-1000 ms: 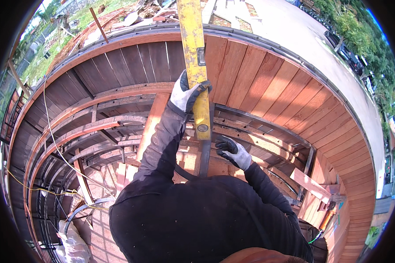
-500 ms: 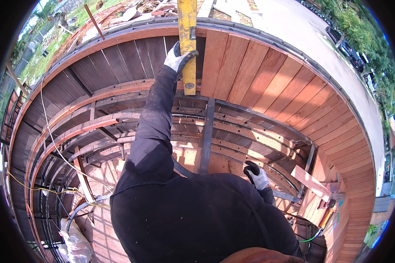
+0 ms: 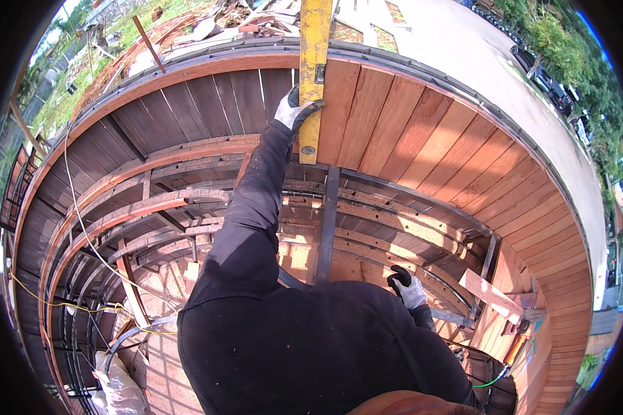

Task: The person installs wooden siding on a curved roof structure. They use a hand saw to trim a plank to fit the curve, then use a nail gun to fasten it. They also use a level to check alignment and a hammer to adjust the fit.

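My left hand (image 3: 294,112), in a white glove with dark fingers, grips a long yellow spirit level (image 3: 314,55). The level stands lengthwise over the curved frame. Its near end reaches the inner edge of the planking and its far end leaves the top of the view. Its right edge lies along the leftmost of the reddish-brown wooden planks (image 3: 377,114), with no visible gap. My right hand (image 3: 410,289), gloved alike, hovers over the lower framing with fingers loosely bent and apart. I see nothing in it.
Curved timber and dark metal ribs (image 3: 166,200) step down below. A grey metal bar (image 3: 327,228) runs through the middle. A short board (image 3: 491,296) and an orange tool (image 3: 518,344) with a green hose lie at right. A pale cable (image 3: 83,214) hangs at left.
My left hand has shifted the spirit level right, closing the dark gap beside the first reddish plank. My right hand stays in nearly the same place.
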Demonstrator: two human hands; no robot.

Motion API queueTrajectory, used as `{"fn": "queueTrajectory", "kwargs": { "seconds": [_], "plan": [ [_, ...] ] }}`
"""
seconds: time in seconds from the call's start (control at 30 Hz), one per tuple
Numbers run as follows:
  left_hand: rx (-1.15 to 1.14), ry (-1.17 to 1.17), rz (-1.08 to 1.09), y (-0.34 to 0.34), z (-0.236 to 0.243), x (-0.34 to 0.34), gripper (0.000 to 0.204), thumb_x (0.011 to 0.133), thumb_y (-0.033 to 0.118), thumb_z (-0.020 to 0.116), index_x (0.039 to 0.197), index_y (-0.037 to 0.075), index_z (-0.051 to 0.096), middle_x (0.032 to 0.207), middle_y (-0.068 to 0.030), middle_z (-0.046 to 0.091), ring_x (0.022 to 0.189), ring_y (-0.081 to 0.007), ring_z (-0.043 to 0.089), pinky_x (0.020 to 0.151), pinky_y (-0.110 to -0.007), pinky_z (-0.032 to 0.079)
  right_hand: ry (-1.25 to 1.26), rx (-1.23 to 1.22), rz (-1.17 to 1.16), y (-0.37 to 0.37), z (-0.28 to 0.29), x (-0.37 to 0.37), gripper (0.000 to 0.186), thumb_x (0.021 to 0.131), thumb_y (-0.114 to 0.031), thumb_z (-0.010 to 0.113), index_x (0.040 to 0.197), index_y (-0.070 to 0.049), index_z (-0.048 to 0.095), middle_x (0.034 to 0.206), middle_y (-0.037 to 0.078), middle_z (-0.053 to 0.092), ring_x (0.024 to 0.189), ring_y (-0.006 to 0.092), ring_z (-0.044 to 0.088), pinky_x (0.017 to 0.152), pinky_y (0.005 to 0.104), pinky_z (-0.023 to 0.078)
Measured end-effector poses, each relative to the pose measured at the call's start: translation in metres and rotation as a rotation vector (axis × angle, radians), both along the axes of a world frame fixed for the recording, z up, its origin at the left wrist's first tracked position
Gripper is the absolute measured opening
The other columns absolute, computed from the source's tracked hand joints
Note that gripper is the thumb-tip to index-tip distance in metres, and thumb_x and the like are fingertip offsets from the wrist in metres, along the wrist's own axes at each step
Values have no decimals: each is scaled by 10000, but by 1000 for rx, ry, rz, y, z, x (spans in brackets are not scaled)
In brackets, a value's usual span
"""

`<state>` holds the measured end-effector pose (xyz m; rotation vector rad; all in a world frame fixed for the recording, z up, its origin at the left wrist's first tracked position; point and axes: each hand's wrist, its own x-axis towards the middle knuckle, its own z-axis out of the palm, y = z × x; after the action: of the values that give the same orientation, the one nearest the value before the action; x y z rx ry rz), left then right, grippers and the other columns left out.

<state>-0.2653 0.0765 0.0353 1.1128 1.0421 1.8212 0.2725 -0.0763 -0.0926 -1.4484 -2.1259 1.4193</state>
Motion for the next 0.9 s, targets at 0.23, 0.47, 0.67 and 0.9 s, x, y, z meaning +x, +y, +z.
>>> {"fn": "queueTrajectory", "kwargs": {
  "seconds": [0.23,0.47,0.67,0.9],
  "plan": [
    [-75,156,133,3,10,10,509,759,160,893,1194,39,657,1057,-14,724,922,-95,649,842,-268,532,-89,-15,-21,-3,20,-11,381,915,-269,693,1255,-109,630,1088,130,732,1042,300,692,900,382,534],
    [-10,3,147,3,10,20,389,818,-2,791,1179,-9,645,1067,-74,734,890,-121,696,814,-249,565,-147,-78,-36,3,-3,-11,418,899,-326,717,1252,-112,647,1089,139,743,1039,297,704,906,385,545],
    [44,-134,74,6,-1,17,378,815,1,791,1164,-1,646,1038,-62,738,831,-102,691,752,-231,567,-309,-32,35,3,-7,-11,445,897,-372,709,1266,-132,643,1089,157,739,1062,329,692,957,409,522],
    [-35,-40,117,7,1,17,364,840,-3,766,1181,2,640,1061,-48,726,906,-108,683,811,-252,563,-267,-27,4,0,-12,-9,460,887,-384,710,1269,-137,646,1089,161,739,1075,328,685,964,413,517]
  ]
}}
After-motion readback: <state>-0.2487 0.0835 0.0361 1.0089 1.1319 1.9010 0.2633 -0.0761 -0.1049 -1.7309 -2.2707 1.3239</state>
